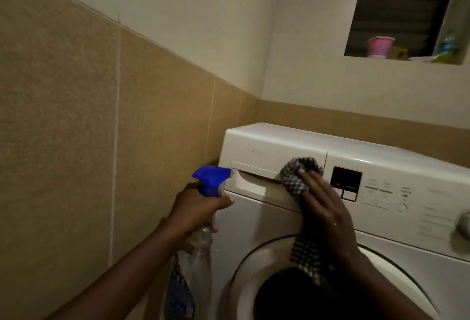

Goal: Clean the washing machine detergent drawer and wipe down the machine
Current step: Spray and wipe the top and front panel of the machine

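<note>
The detergent drawer (264, 156) sits shut at the upper left corner of the washing machine (256, 230), flush with the front, beside the control panel (381, 192). Your right hand (328, 212) lies flat with its fingers nearly straight, pressing a checked cloth (295, 179) against the right end of the drawer face. The rest of the cloth hangs down below your palm over the door (244, 268). Your left hand (195, 205) is wrapped round the neck of a spray bottle (211, 179), whose nozzle is just beside the drawer's left edge. This looks like an outside wipe, with the drawer not yet pulled out. To do it well, bunch the loose tail of the cloth into your palm so it does not drag. Work along the face in overlapping strokes, then push a fingertip of cloth into the recessed handle (251, 181), where grime probably collects under the lip. Spray onto the cloth rather than at the panel, since the display and buttons are close by. The drawer front is smooth, glossy cream plastic with a curved top edge and thin seams, so it should wipe easily, but it may streak if left wet. The cloth is thin woven cotton in a small dark and white check. The bottle has a clear body and a blue trigger head. The tiled wall (76, 116) to the left is matte beige.
</note>
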Demonstrator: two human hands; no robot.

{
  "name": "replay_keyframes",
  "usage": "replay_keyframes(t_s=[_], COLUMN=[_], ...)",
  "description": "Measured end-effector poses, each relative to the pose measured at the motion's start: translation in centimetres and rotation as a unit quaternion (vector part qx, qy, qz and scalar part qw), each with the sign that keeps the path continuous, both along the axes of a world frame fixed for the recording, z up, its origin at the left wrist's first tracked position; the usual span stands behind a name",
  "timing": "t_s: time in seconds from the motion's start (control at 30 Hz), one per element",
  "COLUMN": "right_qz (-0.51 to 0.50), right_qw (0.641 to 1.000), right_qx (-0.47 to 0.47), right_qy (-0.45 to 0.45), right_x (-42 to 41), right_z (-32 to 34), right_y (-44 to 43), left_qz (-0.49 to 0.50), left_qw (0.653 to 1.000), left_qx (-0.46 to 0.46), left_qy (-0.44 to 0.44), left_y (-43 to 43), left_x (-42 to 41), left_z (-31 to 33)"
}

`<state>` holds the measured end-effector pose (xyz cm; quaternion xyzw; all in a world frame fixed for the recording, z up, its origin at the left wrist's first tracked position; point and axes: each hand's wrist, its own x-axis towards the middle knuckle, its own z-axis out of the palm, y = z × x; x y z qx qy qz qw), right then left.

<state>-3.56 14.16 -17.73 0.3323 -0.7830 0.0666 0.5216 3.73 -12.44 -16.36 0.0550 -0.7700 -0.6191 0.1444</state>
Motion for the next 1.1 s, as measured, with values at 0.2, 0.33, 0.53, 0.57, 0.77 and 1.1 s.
replay_keyframes(t_s=[0.2,0.33,0.53,0.57,0.77,1.1], right_qz=[-0.034,-0.094,-0.108,-0.110,-0.114,-0.017], right_qw=[0.994,0.975,0.977,0.978,0.984,0.994], right_qx=[-0.098,-0.189,-0.171,-0.163,-0.134,0.091], right_qy=[-0.045,-0.069,-0.073,-0.070,-0.039,-0.055], right_x=[1.0,1.7,1.6,1.6,1.3,0.2], right_z=[0.1,-0.3,-2.0,-2.1,-2.4,-2.6], right_y=[-0.4,-0.3,-1.0,-0.9,-1.2,-5.3], left_qz=[-0.008,-0.020,-0.012,-0.021,0.041,0.078], left_qw=[1.000,0.999,0.998,0.998,0.999,0.997], left_qx=[-0.011,-0.031,-0.063,-0.064,-0.005,-0.018], left_qy=[0.005,0.018,0.016,0.015,0.012,0.000], left_y=[1.9,4.1,7.2,7.5,6.8,2.7], left_x=[0.6,0.2,-1.0,-1.1,-1.5,-0.9], left_z=[-1.4,-1.1,-1.2,-1.4,-1.2,-0.4])
